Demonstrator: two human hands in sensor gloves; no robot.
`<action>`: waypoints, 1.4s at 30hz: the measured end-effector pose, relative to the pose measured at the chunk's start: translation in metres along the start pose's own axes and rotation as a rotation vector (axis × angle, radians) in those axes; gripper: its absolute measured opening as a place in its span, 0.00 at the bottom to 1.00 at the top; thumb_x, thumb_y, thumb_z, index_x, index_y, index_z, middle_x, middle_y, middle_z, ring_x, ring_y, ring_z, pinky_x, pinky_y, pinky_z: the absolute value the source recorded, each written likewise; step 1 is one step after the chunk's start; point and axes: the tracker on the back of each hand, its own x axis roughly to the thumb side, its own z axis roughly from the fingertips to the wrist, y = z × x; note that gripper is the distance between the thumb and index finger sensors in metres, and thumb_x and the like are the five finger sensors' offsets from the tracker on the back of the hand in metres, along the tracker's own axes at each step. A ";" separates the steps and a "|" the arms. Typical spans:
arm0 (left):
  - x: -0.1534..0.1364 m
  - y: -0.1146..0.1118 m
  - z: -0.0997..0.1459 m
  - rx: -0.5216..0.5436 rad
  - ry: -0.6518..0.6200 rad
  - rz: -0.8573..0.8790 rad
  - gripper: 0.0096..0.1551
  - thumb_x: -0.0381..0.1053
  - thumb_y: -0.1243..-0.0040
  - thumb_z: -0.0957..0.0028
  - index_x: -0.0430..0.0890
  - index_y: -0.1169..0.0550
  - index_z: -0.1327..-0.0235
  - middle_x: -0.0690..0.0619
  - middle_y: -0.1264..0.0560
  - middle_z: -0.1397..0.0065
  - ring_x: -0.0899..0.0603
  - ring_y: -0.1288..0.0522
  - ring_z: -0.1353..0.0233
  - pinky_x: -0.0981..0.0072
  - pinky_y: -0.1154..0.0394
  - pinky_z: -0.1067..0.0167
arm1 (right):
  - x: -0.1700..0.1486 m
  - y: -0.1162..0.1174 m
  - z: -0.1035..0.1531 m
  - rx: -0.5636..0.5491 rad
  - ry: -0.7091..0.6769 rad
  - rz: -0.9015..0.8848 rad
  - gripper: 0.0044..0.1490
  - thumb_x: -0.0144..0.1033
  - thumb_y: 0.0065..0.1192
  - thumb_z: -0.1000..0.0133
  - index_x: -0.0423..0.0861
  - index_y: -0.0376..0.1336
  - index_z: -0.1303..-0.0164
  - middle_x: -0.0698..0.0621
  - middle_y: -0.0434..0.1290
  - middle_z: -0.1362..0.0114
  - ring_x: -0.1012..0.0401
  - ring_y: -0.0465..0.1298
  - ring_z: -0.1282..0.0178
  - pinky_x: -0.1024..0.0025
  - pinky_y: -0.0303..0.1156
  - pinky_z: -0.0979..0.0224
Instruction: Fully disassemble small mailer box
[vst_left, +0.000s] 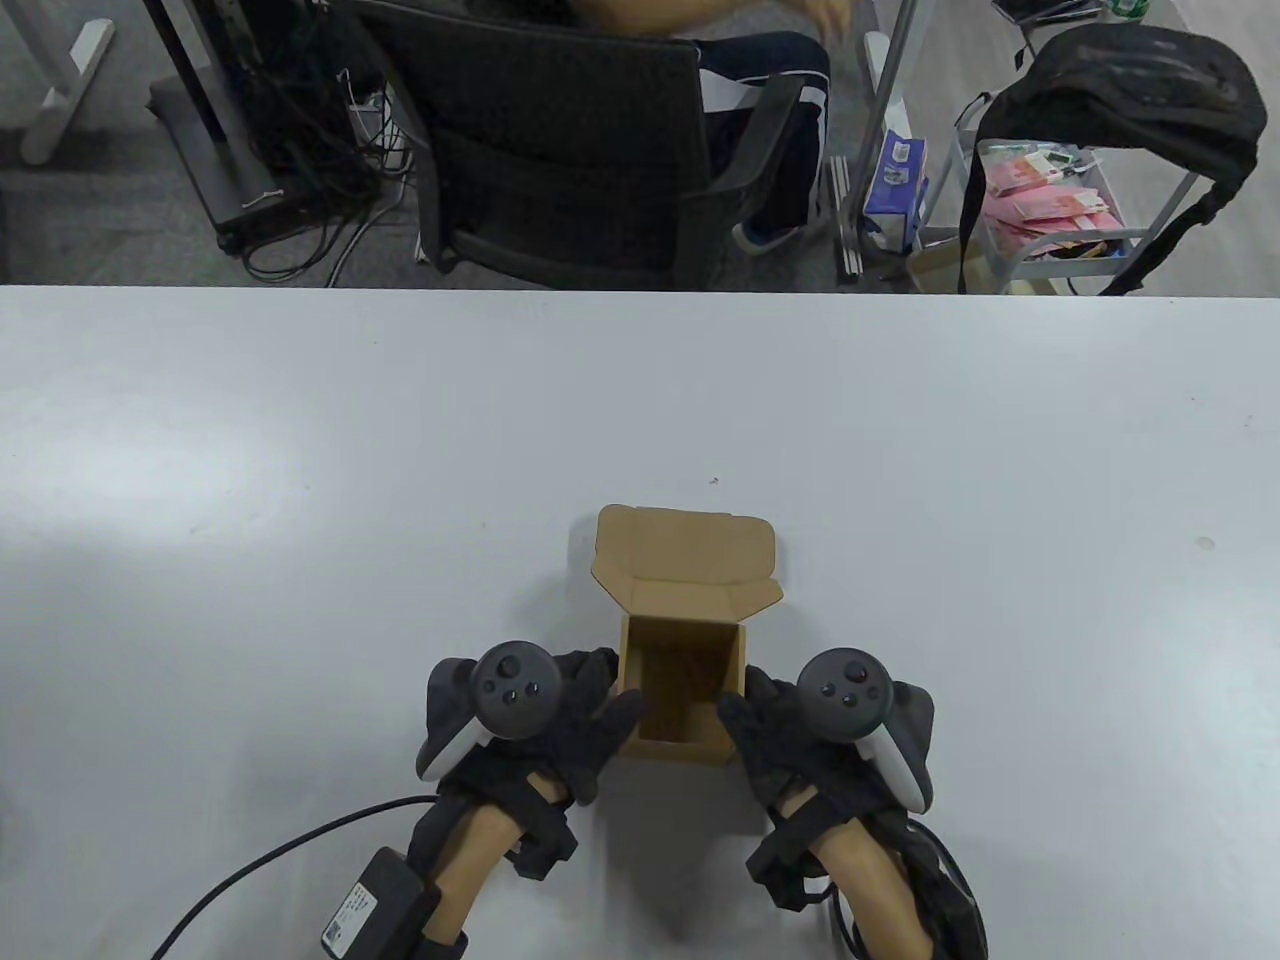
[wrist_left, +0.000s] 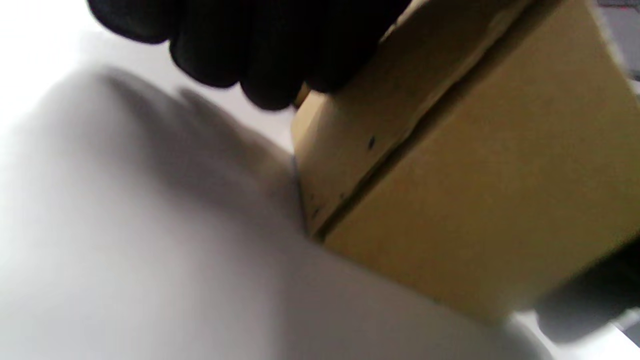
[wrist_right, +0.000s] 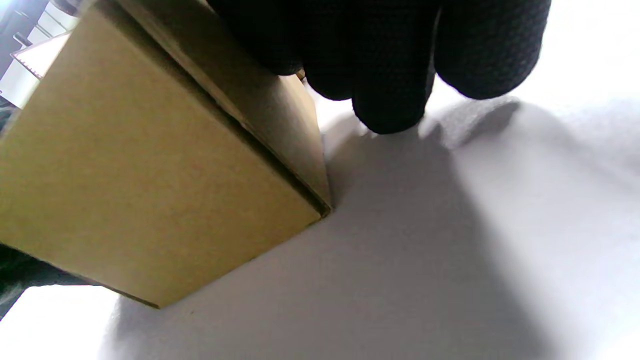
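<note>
Two gloved hands bracket a small cardboard mailer box (vst_left: 682, 690) standing on the white surface (vst_left: 300, 480), near the person's edge of it and midway between the wrists. The box's lid (vst_left: 686, 556) is already swung open and leans away from the person, its two little side tabs splayed out; the open mouth faces up toward the overhead camera.

The left hand (vst_left: 560, 720) presses its fingers (wrist_left: 260, 55) against the left wall, thumb near the front left corner, and the right hand (vst_left: 790, 735) does the same on the right wall, its fingers (wrist_right: 390, 65) draped over the upper edge. Both grips look clamped on the box rather than slack, though how firmly cannot be told.

Judging by the task, the step in hand is freeing the side walls. It would go best with the thumbs hooked inside the mouth to lift the folded-in wall panels out of their slots, while the outer fingers steady the base so the box does not skid or tear at the creases.

The box's long axis appears to run away from the person, from the front wall toward the lid hinge at the far side.
</note>
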 end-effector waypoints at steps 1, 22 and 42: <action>0.003 0.001 0.000 0.032 0.019 -0.009 0.44 0.73 0.47 0.52 0.38 0.20 0.43 0.39 0.19 0.38 0.30 0.24 0.34 0.32 0.31 0.38 | 0.000 0.000 0.000 0.004 -0.005 0.001 0.46 0.63 0.45 0.54 0.44 0.56 0.33 0.40 0.63 0.27 0.44 0.74 0.36 0.44 0.70 0.39; 0.006 0.007 -0.003 0.038 -0.017 -0.017 0.35 0.64 0.48 0.50 0.37 0.14 0.55 0.40 0.14 0.51 0.34 0.18 0.44 0.36 0.27 0.41 | -0.001 0.003 -0.003 0.048 -0.012 -0.026 0.46 0.62 0.43 0.53 0.42 0.53 0.33 0.39 0.62 0.27 0.45 0.74 0.36 0.46 0.70 0.39; -0.003 0.022 0.008 0.176 -0.104 0.034 0.44 0.69 0.50 0.50 0.44 0.33 0.27 0.41 0.34 0.23 0.28 0.34 0.27 0.30 0.38 0.33 | -0.009 0.001 0.000 0.013 -0.002 -0.074 0.46 0.63 0.43 0.55 0.46 0.54 0.31 0.39 0.61 0.26 0.46 0.74 0.37 0.46 0.69 0.39</action>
